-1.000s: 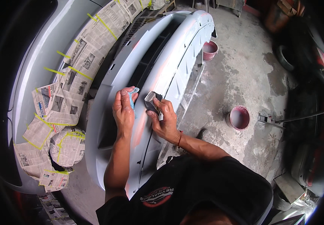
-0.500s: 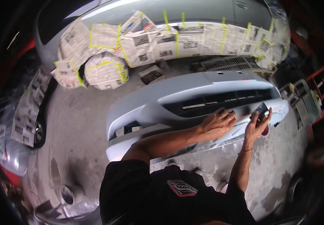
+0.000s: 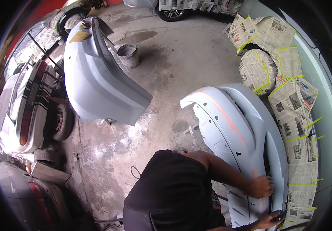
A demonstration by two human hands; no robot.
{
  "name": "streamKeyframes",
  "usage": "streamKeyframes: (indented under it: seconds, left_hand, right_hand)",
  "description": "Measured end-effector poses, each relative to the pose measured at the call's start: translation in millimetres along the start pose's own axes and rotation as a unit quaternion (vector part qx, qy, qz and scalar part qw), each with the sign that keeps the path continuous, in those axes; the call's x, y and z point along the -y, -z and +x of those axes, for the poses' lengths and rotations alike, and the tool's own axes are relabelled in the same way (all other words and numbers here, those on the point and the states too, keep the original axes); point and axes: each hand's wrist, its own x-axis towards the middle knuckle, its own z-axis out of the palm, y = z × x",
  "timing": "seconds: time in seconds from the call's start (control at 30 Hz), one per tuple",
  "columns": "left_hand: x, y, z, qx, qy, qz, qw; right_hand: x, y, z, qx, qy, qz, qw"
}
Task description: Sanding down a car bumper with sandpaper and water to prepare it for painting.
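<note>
Grey bumper (image 3: 235, 127) lies under the flat, released left hand (image 3: 261, 186); right hand (image 3: 270, 220) grasps a dark block (image 3: 280, 214).

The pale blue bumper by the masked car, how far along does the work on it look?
Done: the car beside it is masked with newspaper and yellow-green tape. In hand: the left hand rests flat on the bumper, the right hand holds a small dark block at its lower end. Left: the bumper shows bare primer with a reddish streak; a second bumper stands untouched.

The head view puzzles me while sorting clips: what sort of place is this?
Likely a car body repair and paint shop: grey bumper under the hands, second bumper on a stand, car masked with newspaper.
</note>
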Motion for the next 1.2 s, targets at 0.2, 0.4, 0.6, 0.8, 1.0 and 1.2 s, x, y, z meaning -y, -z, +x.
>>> streamKeyframes:
  seconds: [0.2,0.4,0.6,0.8,1.0,1.2]
  left_hand:
    - [-43,-41,14,0.026,-0.013,-0.013,0.999]
    - [-47,-2,14,-0.024,-0.083,-0.047,0.995]
    - [-49,9,12,0.011,-0.105,-0.02,0.994]
    - [-51,159,-15,-0.085,0.165,-0.242,0.952]
    - [-110,363,-48,0.017,-0.082,-0.537,0.84]
    - [-177,379,-43,0.098,-0.1,-0.451,0.881]
  right_hand:
    - [-22,18,30,0.054,-0.098,0.095,0.989]
    - [-14,22,27,0.058,-0.176,0.094,0.978]
    - [-22,24,25,0.024,-0.196,0.164,0.967]
    - [-12,22,21,0.007,-0.169,0.151,0.974]
    - [-9,23,21,0.029,-0.148,0.197,0.969]
    - [1,27,22,0.039,-0.152,0.184,0.97]
